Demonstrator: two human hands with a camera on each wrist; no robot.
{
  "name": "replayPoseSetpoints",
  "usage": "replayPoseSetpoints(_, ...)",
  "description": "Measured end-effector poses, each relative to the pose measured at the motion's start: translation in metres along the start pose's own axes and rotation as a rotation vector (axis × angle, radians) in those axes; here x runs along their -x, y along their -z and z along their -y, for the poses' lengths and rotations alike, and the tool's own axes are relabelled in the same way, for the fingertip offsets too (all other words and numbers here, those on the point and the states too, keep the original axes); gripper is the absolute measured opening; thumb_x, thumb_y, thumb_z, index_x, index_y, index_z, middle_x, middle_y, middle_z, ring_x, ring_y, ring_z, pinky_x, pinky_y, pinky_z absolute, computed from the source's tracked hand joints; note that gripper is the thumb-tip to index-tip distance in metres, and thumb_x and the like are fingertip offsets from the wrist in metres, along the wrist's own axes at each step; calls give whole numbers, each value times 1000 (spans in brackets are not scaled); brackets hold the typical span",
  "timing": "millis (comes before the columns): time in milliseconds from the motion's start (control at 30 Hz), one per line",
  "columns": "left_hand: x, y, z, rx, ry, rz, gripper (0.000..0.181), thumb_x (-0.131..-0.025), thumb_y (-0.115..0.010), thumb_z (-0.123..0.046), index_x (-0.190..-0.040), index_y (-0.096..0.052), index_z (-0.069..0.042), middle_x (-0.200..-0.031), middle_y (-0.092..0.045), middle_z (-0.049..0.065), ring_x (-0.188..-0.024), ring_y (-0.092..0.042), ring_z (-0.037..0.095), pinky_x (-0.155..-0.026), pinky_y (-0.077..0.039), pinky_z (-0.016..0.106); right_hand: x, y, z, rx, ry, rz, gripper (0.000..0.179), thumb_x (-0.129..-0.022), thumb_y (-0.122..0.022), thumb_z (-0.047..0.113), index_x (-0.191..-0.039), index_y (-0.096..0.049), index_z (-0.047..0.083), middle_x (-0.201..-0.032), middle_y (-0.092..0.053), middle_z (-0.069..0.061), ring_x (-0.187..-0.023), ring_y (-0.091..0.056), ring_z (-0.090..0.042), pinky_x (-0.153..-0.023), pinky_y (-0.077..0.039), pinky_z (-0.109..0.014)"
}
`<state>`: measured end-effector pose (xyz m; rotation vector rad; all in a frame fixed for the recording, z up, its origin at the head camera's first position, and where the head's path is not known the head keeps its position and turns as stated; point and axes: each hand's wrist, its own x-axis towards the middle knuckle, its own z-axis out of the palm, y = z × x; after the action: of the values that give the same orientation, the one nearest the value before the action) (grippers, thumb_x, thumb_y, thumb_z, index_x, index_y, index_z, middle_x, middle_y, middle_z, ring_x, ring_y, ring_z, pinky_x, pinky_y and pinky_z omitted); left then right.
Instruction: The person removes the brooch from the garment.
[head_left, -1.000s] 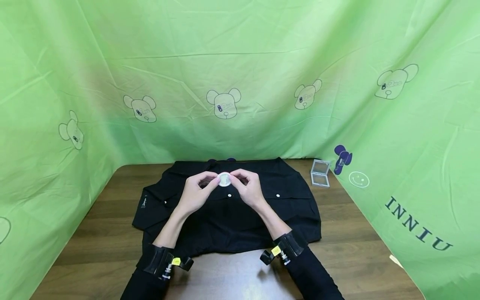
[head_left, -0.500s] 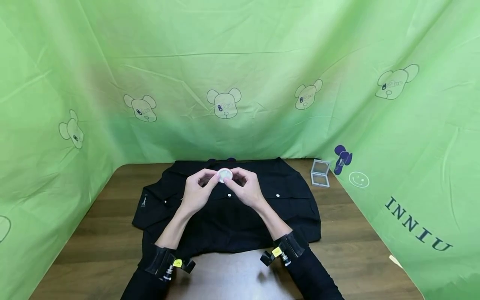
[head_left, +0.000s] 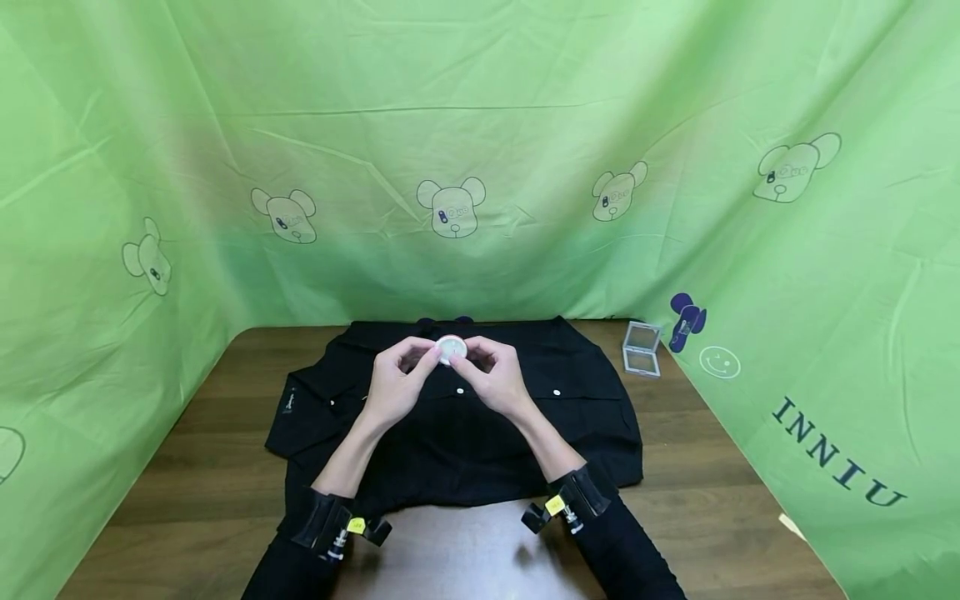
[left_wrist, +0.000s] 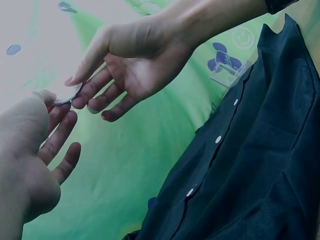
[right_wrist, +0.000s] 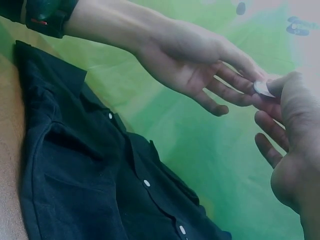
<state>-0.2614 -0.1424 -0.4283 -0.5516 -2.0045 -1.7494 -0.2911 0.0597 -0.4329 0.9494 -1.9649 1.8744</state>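
Note:
Both hands hold a small round white disc (head_left: 452, 345) with a pinkish rim, raised over the black shirt (head_left: 465, 458). My left hand (head_left: 394, 379) pinches its left edge between thumb and fingertips. From the other side my right hand (head_left: 497, 377) pinches it, the thumb lying over the lower part of its face. Seen edge-on in the left wrist view, the disc (left_wrist: 67, 100) is thin; in the right wrist view a pale piece of the disc (right_wrist: 262, 89) shows between the fingertips. The shirt lies spread out with white buttons across it.
An open, clear-framed square case (head_left: 641, 349) lies at the back right of the brown wooden table (head_left: 705, 492). Green printed cloth (head_left: 525, 108) hangs behind and along both sides. A small pale scrap (head_left: 792, 526) shows at the table's right edge.
The right thumb has slid from the disc's right edge onto the lower part of its face. The disc has risen slightly and tilted, so its pinkish rim shows more. The shirt stays put.

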Motion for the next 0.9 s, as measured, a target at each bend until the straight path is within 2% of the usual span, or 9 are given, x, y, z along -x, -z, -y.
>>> replayPoseSetpoints(67, 0, 0, 0, 5, -5, 2, 13, -107, -75, -4, -114, -80, 6, -106, -82, 25, -92, -76, -1, -86, -60, 18, 0, 0, 0, -3, 3, -2, 14, -99, -77, -2, -110, -80, -9, -91, -80, -9, -80, -70, -5, -73, -57, -17)
replayPoseSetpoints(233, 0, 0, -1, 14, 1, 8, 15, -107, -75, -4, -116, -79, 8, -108, -80, 31, -91, -75, -2, -85, -58, 16, 1, -1, 2, -17, 4, 1, 15, -99, -76, -4, -111, -78, -13, -95, -78, -29, -82, -71, -5, -74, -57, -16)
replayPoseSetpoints(333, 0, 1, -2, 19, 6, 7, 15, -107, -75, -4, -116, -78, 8, -107, -80, 32, -90, -75, -2, -84, -58, 15, 1, -1, 1, -22, 13, 4, 15, -99, -75, -5, -111, -78, -14, -97, -77, -35, -84, -71, -3, -75, -57, -15)
replayPoseSetpoints(567, 1, 0, -2, 7, 0, 0, 14, -107, -76, -5, -115, -79, 6, -105, -81, 28, -88, -75, 0, -83, -59, 18, 0, -2, 0, -24, 49, -1, 12, -100, -73, -9, -109, -77, -15, -96, -76, -36, -84, -71, -1, -75, -58, -15)
replayPoseSetpoints(900, 2, -1, -2, -21, -12, 16, 11, -107, -77, -7, -113, -81, 2, -103, -82, 24, -86, -75, 1, -82, -60, 24, 2, -3, 0, -22, 32, -21, 9, -99, -74, -7, -104, -77, -14, -91, -77, -28, -81, -71, 1, -75, -58, -15)
